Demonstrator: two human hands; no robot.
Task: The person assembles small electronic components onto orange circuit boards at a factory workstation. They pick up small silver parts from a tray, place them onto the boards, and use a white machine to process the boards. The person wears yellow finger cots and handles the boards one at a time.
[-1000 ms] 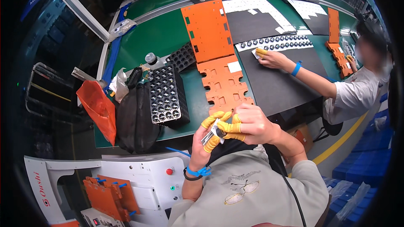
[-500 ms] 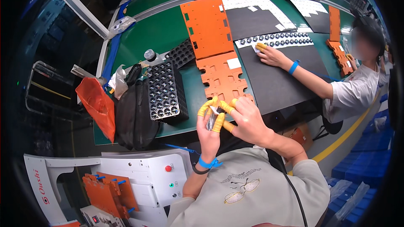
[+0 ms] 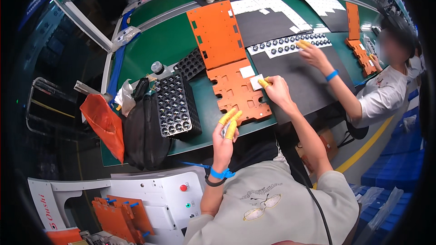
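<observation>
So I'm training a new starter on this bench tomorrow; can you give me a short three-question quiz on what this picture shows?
1. True or false: the person's right hand rests on a small white label on the orange plate.
2. What does the left hand wear on its fingertips? A) black gloves B) yellow finger cots C) nothing
3. What stands on the green table to the left of the orange plate?

Key:
1. True.
2. B. It also holds something small, too small to identify.
3. A black tray of round cells, next to a black bag.
</observation>
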